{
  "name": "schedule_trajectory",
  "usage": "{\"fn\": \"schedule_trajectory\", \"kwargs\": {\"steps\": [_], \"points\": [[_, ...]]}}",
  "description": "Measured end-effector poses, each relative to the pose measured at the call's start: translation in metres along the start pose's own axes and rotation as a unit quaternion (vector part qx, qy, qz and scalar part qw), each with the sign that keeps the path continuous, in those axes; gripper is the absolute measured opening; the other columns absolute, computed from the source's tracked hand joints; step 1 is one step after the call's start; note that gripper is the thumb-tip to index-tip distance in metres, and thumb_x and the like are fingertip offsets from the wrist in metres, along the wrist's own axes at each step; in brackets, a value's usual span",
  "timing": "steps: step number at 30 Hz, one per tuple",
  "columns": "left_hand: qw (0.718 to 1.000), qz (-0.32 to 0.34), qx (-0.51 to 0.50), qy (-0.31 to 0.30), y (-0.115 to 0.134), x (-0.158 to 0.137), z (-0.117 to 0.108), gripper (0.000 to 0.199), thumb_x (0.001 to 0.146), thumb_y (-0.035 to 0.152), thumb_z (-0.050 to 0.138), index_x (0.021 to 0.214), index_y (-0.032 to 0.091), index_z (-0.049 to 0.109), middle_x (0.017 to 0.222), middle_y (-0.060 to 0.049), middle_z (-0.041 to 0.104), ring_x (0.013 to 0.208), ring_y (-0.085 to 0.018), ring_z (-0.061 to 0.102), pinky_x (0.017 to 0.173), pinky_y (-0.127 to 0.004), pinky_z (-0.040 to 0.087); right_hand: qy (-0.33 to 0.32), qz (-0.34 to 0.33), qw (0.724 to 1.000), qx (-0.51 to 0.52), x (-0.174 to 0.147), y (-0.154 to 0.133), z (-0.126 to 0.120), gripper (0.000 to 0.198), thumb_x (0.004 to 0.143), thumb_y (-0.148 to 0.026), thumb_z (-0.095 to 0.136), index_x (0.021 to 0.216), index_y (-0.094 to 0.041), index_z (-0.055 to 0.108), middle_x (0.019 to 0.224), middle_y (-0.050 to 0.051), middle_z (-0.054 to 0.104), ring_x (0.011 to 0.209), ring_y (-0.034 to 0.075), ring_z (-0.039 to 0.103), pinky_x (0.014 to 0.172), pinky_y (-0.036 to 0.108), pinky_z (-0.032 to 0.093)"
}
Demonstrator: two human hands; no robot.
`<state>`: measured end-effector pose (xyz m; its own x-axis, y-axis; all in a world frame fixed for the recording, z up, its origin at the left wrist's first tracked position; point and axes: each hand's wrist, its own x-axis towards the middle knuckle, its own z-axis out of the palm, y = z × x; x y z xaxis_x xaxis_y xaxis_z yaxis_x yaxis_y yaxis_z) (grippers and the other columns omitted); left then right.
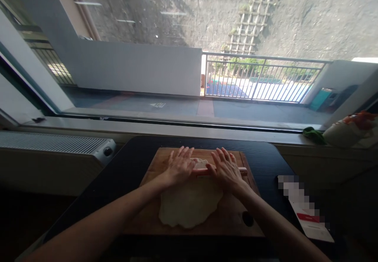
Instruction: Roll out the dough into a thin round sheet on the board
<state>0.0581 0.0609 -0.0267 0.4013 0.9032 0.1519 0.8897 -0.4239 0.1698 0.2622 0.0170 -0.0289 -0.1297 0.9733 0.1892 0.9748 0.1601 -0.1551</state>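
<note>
Ahead of me, past the black wood-grained table, runs a pale windowsill below a large glass pane. To my left stands a long white radiator with a slotted top. To my right, a flat white-and-red printed item, partly pixelated, lies near the table's edge; farther off, I see a rounded whitish object topped with orange-red, beside something green and crumpled. Outside, I see a low, plain white wall, a silvery metal railing, green shrubs and a rough grey slope.
</note>
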Motion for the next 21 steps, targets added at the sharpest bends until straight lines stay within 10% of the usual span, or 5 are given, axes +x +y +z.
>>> {"fn": "schedule_trajectory", "kwargs": {"steps": [4,11,17,21], "points": [[0.997,-0.077,0.005,-0.012,-0.003,0.032,-0.005,0.058,0.092,0.046,0.021,0.140,0.016,0.031,0.146,-0.012,0.031,0.136,-0.029,0.022,0.105,-0.055,0.022,-0.065,0.050,0.996,0.029,0.038,0.001,-0.007,0.062,0.091,-0.057,0.020,0.140,-0.020,0.034,0.148,0.010,0.026,0.136,0.027,0.016,0.105,0.048,0.018],[0.998,0.057,0.019,0.032,0.003,-0.025,0.005,0.052,0.092,0.045,0.026,0.138,0.024,0.036,0.144,-0.006,0.037,0.135,-0.026,0.026,0.108,-0.053,0.018,0.022,-0.060,0.998,0.002,-0.027,-0.004,-0.002,0.055,0.092,-0.055,0.022,0.137,-0.027,0.037,0.148,0.003,0.026,0.138,0.023,0.007,0.110,0.045,0.005],[0.999,-0.017,0.036,0.034,-0.002,0.025,0.000,0.053,0.091,0.042,0.027,0.137,0.018,0.037,0.143,-0.012,0.037,0.134,-0.029,0.026,0.105,-0.056,0.021,-0.034,0.025,0.999,0.011,0.029,-0.001,-0.004,0.060,0.092,-0.056,0.020,0.137,-0.020,0.039,0.145,0.010,0.032,0.136,0.026,0.016,0.106,0.048,0.016],[0.999,0.003,0.026,0.029,0.002,0.008,0.000,0.053,0.092,0.042,0.027,0.138,0.018,0.037,0.143,-0.011,0.037,0.135,-0.029,0.026,0.106,-0.055,0.021,-0.027,0.010,1.000,0.005,0.015,-0.003,-0.003,0.061,0.092,-0.056,0.019,0.138,-0.020,0.037,0.146,0.010,0.030,0.136,0.026,0.015,0.107,0.047,0.014]]}}
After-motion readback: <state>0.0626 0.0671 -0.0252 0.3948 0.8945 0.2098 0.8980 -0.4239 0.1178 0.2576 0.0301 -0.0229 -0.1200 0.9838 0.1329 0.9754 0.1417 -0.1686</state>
